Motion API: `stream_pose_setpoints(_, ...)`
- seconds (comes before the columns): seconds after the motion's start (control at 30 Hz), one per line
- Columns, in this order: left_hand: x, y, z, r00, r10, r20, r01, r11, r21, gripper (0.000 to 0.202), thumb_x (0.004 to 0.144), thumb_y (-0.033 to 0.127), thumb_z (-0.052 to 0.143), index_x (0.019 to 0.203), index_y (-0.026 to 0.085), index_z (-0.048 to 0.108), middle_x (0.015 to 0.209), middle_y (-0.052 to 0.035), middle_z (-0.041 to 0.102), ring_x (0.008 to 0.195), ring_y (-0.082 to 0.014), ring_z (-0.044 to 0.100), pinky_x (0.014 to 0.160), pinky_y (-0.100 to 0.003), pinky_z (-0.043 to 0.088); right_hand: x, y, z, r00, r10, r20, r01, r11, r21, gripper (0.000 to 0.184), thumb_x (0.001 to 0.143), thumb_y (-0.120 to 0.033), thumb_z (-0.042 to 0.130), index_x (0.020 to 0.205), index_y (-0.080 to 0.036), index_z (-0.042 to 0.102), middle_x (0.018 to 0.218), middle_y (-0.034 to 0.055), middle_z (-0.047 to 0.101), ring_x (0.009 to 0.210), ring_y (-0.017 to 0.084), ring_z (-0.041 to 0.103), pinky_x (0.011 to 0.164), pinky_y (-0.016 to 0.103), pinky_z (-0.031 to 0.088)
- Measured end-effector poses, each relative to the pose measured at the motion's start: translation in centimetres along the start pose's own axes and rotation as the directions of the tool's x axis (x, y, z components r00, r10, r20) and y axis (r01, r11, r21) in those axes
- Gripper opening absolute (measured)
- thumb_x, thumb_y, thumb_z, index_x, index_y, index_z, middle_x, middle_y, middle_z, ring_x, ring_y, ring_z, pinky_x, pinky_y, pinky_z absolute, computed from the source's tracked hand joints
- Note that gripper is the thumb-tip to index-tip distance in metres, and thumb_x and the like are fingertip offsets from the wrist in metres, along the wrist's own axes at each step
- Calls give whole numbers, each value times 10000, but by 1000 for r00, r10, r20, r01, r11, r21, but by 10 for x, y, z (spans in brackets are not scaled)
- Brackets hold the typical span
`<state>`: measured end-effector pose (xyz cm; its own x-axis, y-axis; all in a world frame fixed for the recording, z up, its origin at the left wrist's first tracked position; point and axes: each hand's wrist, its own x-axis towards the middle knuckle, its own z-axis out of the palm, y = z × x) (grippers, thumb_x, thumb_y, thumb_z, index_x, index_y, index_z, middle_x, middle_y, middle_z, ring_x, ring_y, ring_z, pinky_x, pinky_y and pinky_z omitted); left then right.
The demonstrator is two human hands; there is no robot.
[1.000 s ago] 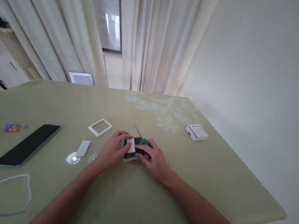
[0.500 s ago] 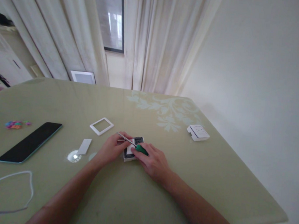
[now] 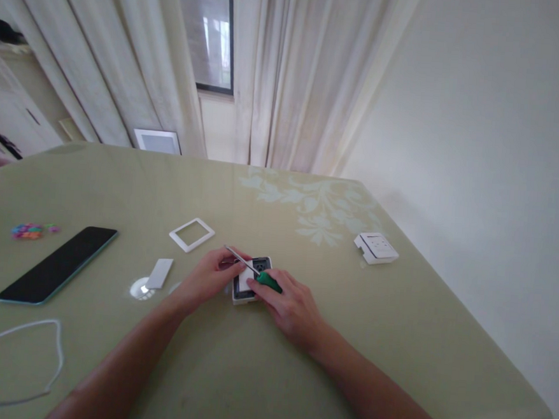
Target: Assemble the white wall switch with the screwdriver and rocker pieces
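Note:
A white wall switch (image 3: 241,299) with its dark inner part (image 3: 261,265) exposed lies on the table in front of me. One white rocker plate (image 3: 244,280) sits on its left half. My left hand (image 3: 212,274) grips the left side of the switch, thumb near the plate, other fingers partly hidden behind. In my right hand (image 3: 294,303) is a screwdriver with a green handle (image 3: 270,282). Its metal shaft (image 3: 241,258) slants up and left above the switch, tip beyond my left thumb. My right fingertips touch the plate's lower right.
A white square frame (image 3: 192,235) and a loose white plate (image 3: 160,273) lie to the left. Farther left are a dark tablet-like device (image 3: 60,264), small colourful pieces (image 3: 28,231) and a white cable (image 3: 58,347). Another white switch or socket (image 3: 376,249) rests near the table's right edge.
The whole view has shifted slightly. Both hands keep nearly the same pose at the switch, with the screwdriver still in the right hand.

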<state>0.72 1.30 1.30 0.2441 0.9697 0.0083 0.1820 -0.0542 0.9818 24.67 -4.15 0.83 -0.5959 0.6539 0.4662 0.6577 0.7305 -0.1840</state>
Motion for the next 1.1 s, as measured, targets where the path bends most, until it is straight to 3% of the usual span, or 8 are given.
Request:
stream_pose_setpoints(0.17,3,-2,2,1000,-7,-29,7,1000,-16,368,805,563,823,888,205,804,934,-81,860,957,-310,807,932,-452,640,0,0,0,1000,-2,-17,2,1000,-10,367,1138,-307,529,1433,-254,740,1274,155,737,1093,280,742,877,399,659)
stream_pose_setpoints(0.3,5,-4,2,998,-16,-55,14,999,-30,363,780,521,844,947,201,806,954,-79,858,930,-295,800,914,-441,637,0,0,-2,1000,-6,-9,6,1000,3,373,1139,-306,524,1441,-242,733,1272,150,738,1091,279,740,881,406,663)
stream_pose_setpoints(0.63,5,3,3,999,-40,-5,40,999,-32,371,777,543,811,920,200,820,938,-80,864,915,-295,790,864,-415,620,2,3,-5,1000,25,-10,-24,997,74,346,1124,-339,576,1417,-265,745,1270,130,731,1110,249,740,922,366,650)
stream_pose_setpoints(0.9,3,7,8,999,-49,-24,49,999,1,313,822,506,744,882,205,808,859,-55,823,831,-260,737,785,-367,573,8,1,5,992,80,-101,-73,995,66,339,1129,-436,560,1270,-249,806,1119,108,729,951,206,746,791,304,628)
stream_pose_setpoints(1.1,3,6,8,999,-29,-38,30,999,22,340,848,541,712,864,212,795,871,-54,812,863,-272,719,807,-377,560,9,3,5,994,5,-113,-5,1000,2,373,1153,-397,501,1302,-246,808,1061,119,726,909,212,726,736,296,592)
